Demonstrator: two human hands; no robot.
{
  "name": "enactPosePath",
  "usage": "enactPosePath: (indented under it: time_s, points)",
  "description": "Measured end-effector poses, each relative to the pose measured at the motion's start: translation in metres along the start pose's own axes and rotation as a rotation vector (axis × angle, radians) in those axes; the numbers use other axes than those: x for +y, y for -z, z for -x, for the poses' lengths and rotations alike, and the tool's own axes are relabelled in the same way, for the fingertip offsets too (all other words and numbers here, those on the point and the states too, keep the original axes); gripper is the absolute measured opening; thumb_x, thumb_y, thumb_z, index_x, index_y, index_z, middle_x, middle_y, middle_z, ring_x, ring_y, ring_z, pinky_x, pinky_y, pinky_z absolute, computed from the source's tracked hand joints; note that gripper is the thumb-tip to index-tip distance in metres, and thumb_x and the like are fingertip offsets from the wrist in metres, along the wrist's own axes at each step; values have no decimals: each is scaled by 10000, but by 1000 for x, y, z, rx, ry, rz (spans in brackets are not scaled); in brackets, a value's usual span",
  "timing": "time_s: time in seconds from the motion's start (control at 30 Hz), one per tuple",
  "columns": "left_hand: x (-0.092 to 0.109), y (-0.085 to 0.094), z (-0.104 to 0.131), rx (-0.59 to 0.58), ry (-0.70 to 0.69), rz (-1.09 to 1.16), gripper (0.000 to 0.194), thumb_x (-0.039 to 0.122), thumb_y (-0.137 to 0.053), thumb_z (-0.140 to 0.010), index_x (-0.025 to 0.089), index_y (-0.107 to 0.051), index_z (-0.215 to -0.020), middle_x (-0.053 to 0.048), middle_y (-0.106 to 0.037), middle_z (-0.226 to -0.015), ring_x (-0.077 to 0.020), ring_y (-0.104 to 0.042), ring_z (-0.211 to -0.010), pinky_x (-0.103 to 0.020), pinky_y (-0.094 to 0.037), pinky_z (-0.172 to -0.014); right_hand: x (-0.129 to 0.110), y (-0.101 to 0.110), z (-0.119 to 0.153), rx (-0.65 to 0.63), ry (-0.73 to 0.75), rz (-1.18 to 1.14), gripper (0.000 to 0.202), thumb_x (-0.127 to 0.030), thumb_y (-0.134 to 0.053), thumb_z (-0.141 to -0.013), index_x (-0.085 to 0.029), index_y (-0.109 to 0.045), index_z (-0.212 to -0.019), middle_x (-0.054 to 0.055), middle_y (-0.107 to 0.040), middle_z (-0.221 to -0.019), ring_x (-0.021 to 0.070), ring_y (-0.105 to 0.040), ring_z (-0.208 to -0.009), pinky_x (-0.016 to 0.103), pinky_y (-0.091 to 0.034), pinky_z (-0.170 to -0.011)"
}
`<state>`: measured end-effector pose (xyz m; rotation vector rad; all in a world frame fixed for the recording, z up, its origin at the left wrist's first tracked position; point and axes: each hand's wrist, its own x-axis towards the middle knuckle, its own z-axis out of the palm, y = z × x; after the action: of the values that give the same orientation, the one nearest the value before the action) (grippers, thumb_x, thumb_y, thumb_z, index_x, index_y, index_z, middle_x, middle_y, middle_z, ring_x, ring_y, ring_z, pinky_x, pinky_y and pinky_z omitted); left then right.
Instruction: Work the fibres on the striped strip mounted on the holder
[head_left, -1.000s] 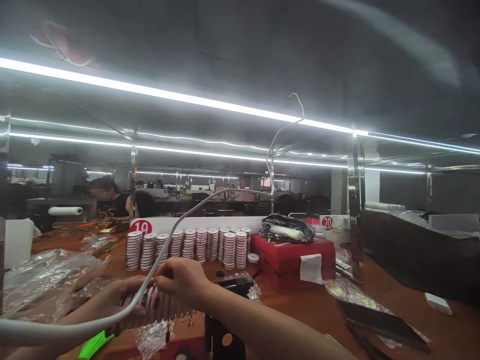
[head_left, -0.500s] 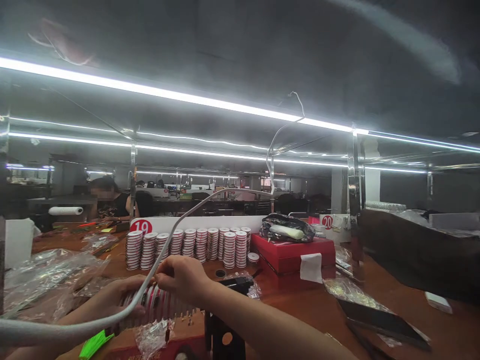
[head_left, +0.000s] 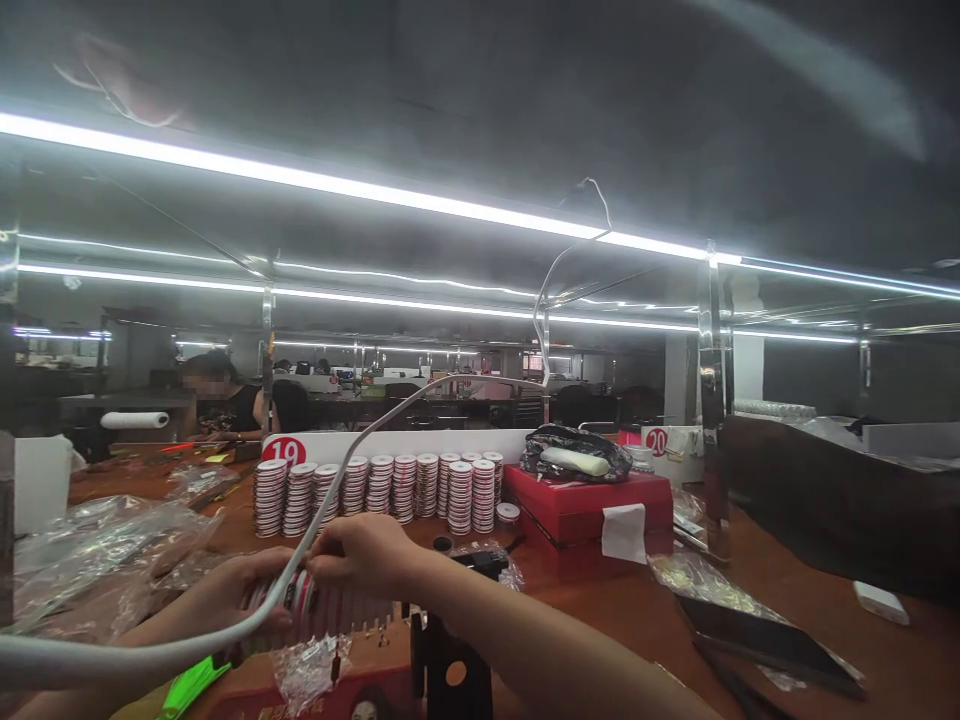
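Both hands at a row of spools point(head_left: 330, 610) lying on the tabletop point(head_left: 600, 610). Left hand point(head_left: 240, 592) cups the row's end; right hand point(head_left: 367, 555) pinches its top, fingers closed. Step: aligning spools. Next calls for a steady squeeze.

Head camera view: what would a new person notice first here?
First, the bright light strips running across the top. Then the stacks of red-and-white spools in a row at mid-table, beside a red box. Near the bottom, the left hand and right hand grip a lying row of spools.
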<state>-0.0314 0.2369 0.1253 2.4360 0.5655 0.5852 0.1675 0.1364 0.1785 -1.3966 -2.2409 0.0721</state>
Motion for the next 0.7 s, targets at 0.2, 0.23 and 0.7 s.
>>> enactPosePath:
  time_s: [0.2,0.23,0.7]
  points:
    - [3,-1,1,-12,-27,27,643,588,-637,-676,148,-583,-1142,-65,-675,-994,-264,-600,-921,-416,-455,-804,3,4,-1,-65,65,68,181,-333,-597,-828,-262,-676,-975,-22,-699,-919,167,-632,-857,232,-378,-604]
    - [3,-1,1,-12,-30,29,644,588,-638,-674,148,-584,-1142,-64,-676,-995,-265,-600,-922,-414,-455,-804,2,4,0,-67,71,80,181,-328,-590,-833,-265,-674,-981,-22,-698,-923,169,-632,-862,234,-380,-605]
    - [12,0,2,21,-5,-9,537,499,-656,-698,132,-612,-1087,-69,-685,-969,-256,-606,-910,-399,-449,-798,-5,2,2,-56,135,224,191,-387,-577,-837,-254,-660,-946,-17,-694,-893,172,-634,-835,230,-389,-559]
